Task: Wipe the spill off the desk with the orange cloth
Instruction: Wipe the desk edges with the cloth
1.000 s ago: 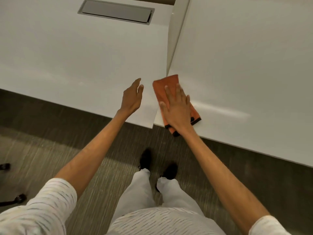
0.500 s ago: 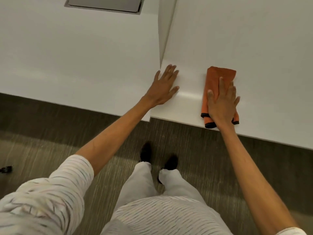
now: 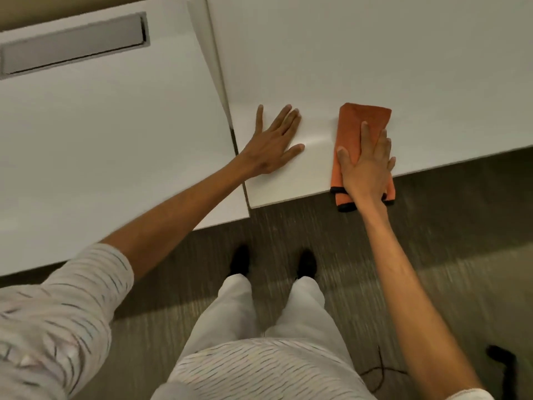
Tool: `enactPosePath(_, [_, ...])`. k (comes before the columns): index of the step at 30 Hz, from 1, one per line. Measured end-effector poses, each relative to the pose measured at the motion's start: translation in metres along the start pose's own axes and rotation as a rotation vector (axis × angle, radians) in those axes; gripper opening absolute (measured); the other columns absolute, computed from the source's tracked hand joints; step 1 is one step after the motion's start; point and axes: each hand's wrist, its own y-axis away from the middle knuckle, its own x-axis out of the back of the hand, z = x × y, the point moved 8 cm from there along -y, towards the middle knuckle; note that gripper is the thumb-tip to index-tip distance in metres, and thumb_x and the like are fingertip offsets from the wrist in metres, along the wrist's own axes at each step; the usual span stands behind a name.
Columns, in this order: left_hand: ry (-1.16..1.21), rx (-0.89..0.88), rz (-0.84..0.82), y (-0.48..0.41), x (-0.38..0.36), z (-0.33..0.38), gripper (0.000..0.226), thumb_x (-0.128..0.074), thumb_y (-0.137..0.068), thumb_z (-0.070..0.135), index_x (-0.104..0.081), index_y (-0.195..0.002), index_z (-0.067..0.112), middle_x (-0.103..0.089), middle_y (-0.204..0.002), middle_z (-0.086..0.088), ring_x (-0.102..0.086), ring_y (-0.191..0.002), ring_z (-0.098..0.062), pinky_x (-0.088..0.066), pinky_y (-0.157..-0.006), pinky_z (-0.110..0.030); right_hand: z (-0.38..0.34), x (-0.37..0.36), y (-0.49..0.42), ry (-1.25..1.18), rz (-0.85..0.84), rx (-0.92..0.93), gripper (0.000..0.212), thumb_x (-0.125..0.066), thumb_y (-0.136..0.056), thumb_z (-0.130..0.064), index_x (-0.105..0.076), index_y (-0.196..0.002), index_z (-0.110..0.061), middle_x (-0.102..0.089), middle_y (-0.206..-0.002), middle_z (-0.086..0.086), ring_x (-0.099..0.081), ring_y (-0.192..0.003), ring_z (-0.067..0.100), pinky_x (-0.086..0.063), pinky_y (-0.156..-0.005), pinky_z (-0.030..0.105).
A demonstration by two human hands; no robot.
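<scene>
A folded orange cloth [image 3: 356, 125] with a dark hem lies on the white desk [image 3: 375, 53] at its near edge, its near end hanging a little over the edge. My right hand [image 3: 367, 166] presses flat on the cloth with fingers spread. My left hand [image 3: 272, 142] lies flat and open on the same desk, left of the cloth, beside the desk's left corner. No spill shows on the glossy surface.
A second white desk [image 3: 101, 140] adjoins on the left across a narrow gap, with a grey cable hatch [image 3: 72, 44] at its far side. Carpet, my legs and dark shoes are below. A dark chair base [image 3: 504, 362] and a cable lie at lower right.
My right hand slid the cloth rightward along the desk's near edge, away from the gap. My left hand came down from the air and now rests flat on the right desk.
</scene>
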Motion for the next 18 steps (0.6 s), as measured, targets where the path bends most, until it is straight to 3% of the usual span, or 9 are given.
enactPosePath(4, [-0.036, -0.138, 0.0, 0.0, 0.002, 0.009, 0.069, -0.016, -0.104, 0.051, -0.003, -0.158, 0.01, -0.004, -0.167, -0.008, 0.003, -0.154, -0.024, 0.01, -0.117, -0.066, -0.001, -0.008, 0.019, -0.043, 0.106, -0.116, 0.069, -0.041, -0.099, -0.055, -0.015, -0.158, -0.032, -0.009, -0.166, 0.013, -0.006, -0.153, 0.034, -0.001, -0.122, 0.058])
enactPosePath(9, [-0.049, -0.308, -0.025, 0.007, -0.003, 0.015, 0.06, -0.016, -0.106, 0.044, -0.01, -0.158, 0.015, -0.008, -0.166, -0.007, 0.003, -0.154, -0.023, 0.008, -0.116, -0.066, -0.009, -0.017, 0.045, -0.146, 0.122, -0.211, 0.068, -0.05, -0.098, -0.039, -0.019, -0.158, -0.03, -0.008, -0.166, 0.012, -0.002, -0.153, 0.034, -0.002, -0.122, 0.057])
enactPosePath(18, [0.106, -0.379, -0.033, 0.005, -0.01, 0.016, 0.059, -0.017, -0.107, 0.041, -0.009, -0.158, 0.013, -0.007, -0.166, -0.009, 0.001, -0.154, -0.021, 0.007, -0.124, -0.05, -0.008, -0.023, 0.056, -0.087, 0.153, -0.217, 0.066, -0.044, -0.101, -0.041, -0.015, -0.158, -0.028, -0.007, -0.166, 0.014, 0.001, -0.153, 0.036, -0.003, -0.12, 0.06])
